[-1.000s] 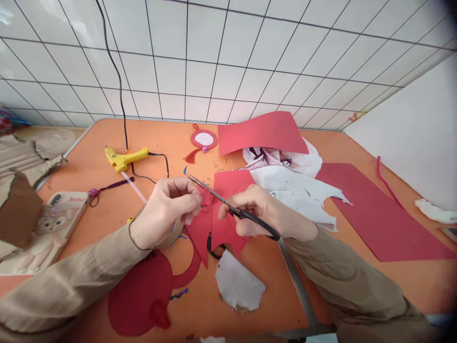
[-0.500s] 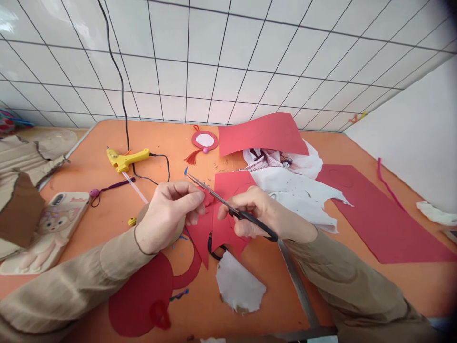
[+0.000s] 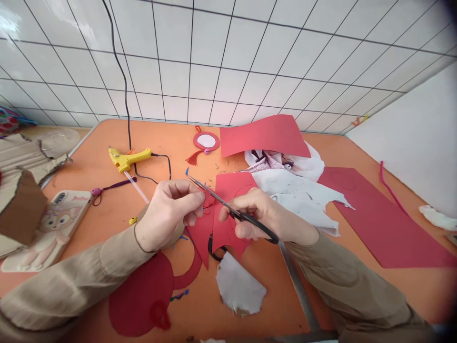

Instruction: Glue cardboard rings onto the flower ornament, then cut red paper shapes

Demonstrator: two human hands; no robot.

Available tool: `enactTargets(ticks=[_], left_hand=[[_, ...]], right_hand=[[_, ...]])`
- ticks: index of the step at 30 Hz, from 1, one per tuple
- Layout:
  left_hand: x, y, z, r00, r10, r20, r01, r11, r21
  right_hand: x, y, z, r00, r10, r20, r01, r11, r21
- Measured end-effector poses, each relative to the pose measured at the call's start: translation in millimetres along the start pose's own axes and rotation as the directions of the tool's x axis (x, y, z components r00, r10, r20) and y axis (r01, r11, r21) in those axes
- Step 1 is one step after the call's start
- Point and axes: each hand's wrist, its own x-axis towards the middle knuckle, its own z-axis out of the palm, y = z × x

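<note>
My right hand is closed around the black-handled scissors, whose slim metal blades point up and left. The blade tips lie beside the fingertips of my left hand. That hand is pinched, with thumb and forefinger together; whatever it holds is too small or hidden to make out. Beneath both hands lie cut pieces of red paper, with another black loop handle partly under them. A round tan piece is mostly covered by my left hand.
A yellow glue gun with a cord lies back left, near a phone and torn cardboard. Behind are a round tasselled ornament and a red sheet. White cloth and another red sheet lie right.
Both hands and the scissors keep almost the same pose. The whole view has shifted very slightly.
</note>
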Motion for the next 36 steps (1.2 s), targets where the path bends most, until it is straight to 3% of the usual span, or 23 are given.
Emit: enactTargets(ticks=[17, 27, 31, 36], left_hand=[[1.9, 1.0, -5.6, 1.000, 0.015, 0.017, -0.015, 0.999, 0.039], [4.9, 0.7, -6.1, 0.999, 0.027, -0.033, -0.028, 1.000, -0.007], [6.0, 0.5, -4.6, 0.999, 0.022, -0.048, -0.027, 0.995, -0.098], [3.0, -6.8, 3.0, 0.995, -0.096, -0.027, 0.081, 0.937, -0.340]], right_hand=[[-2.3, 1.2, -1.6, 0.999, 0.027, 0.017, -0.028, 0.999, 0.022], [-3.2, -4.6, -3.9, 0.991, 0.135, 0.007, -0.135, 0.991, 0.023], [1.6, -3.5, 1.7, 0.979, 0.113, -0.169, -0.097, 0.990, 0.102], [10.3, -3.2, 21.4, 0.902, -0.014, -0.432, 0.080, 0.988, 0.135]])
